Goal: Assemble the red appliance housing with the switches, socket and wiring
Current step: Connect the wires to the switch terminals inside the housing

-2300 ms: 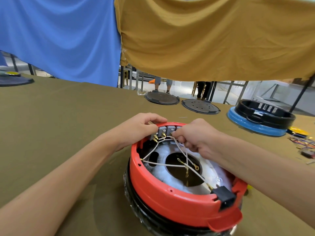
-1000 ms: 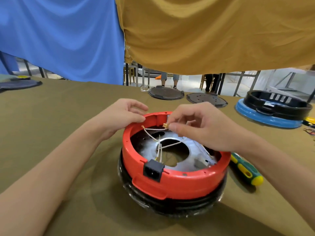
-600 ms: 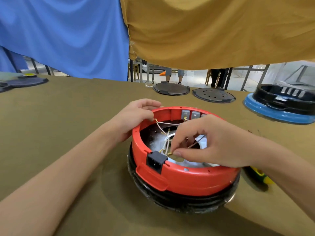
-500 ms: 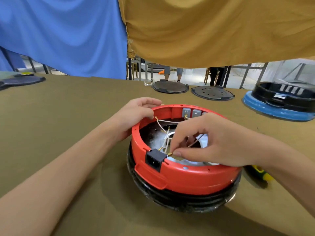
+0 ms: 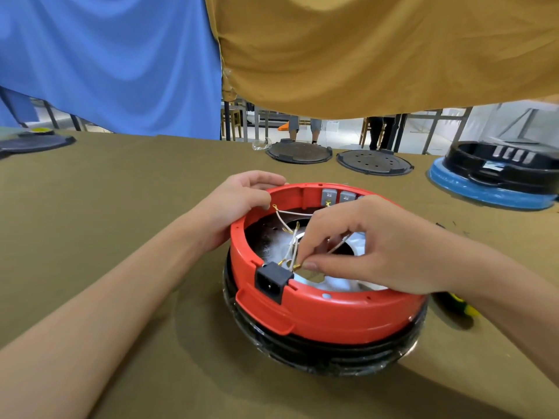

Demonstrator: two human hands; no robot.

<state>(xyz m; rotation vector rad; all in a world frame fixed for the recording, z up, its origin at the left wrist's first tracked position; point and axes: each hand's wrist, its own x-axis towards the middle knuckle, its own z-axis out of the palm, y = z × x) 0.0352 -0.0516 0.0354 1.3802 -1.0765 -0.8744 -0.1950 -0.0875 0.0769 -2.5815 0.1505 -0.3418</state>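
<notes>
pinched in the right grip point(image 5: 357, 252) is a brass terminal point(image 5: 297, 266) on a white wire point(image 5: 292, 243), held just right of the black socket point(image 5: 270, 282) (its rear inside the red housing point(image 5: 326, 313)). the far rim is clasped by the left grip point(image 5: 242, 201), so the right is judged nearer.

No text, brand or number could be read anywhere. The black unit point(image 5: 502, 164) at the right edge of the frame carried a white label point(image 5: 493, 166), too blurred and small to make out.
</notes>
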